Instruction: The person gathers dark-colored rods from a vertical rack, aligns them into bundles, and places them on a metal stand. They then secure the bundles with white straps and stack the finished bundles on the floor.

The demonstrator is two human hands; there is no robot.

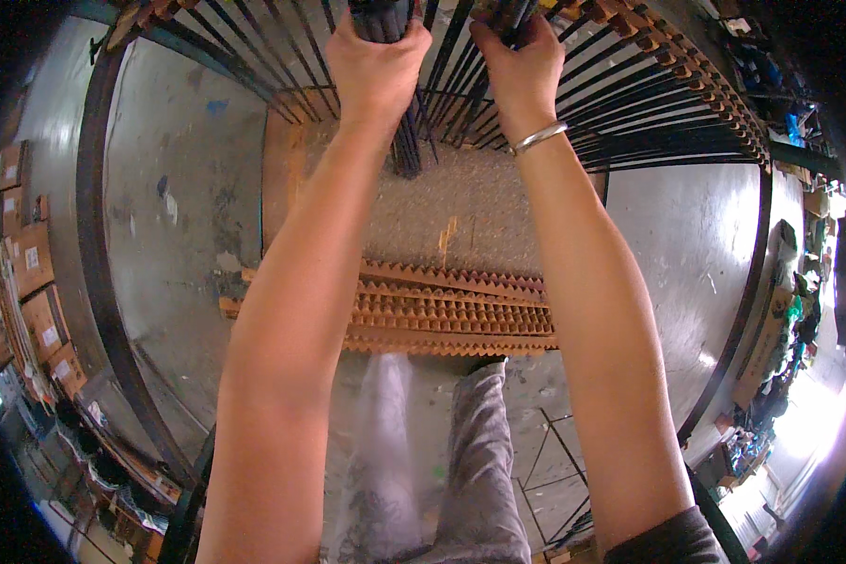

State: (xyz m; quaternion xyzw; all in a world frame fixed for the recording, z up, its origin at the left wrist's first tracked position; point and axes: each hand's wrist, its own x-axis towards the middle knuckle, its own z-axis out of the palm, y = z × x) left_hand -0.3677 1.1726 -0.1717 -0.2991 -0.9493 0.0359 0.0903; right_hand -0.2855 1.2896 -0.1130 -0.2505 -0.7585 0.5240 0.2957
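Left hand, item one: as both bare arms reach forward, the person's left hand (381,66) is closed around a tight bundle of slim black rods (382,21), fingers clamped near the top edge of my view.
Right hand, item two: with a silver bracelet (540,137) at the wrist, the right hand (524,70) has thumb and fingers clamped about a second cluster of dark rods (511,17); the far fingertips are hidden.
Bundle's lower end: hangs above or rests on a brown speckled board (432,211); I cannot tell which.
Rack: more black rods, fanned out beneath brown notched strips (700,80), within a dark metal frame (92,188).
Loose stock: brown sawtooth-edged strips (451,305), stacked along the board's near edge.
Left wall: brown cardboard boxes (33,258).
Handling note: in my judgement, an even grip and near-upright rods would serve best, tips clear of the fanned row, each hand supporting its own load.
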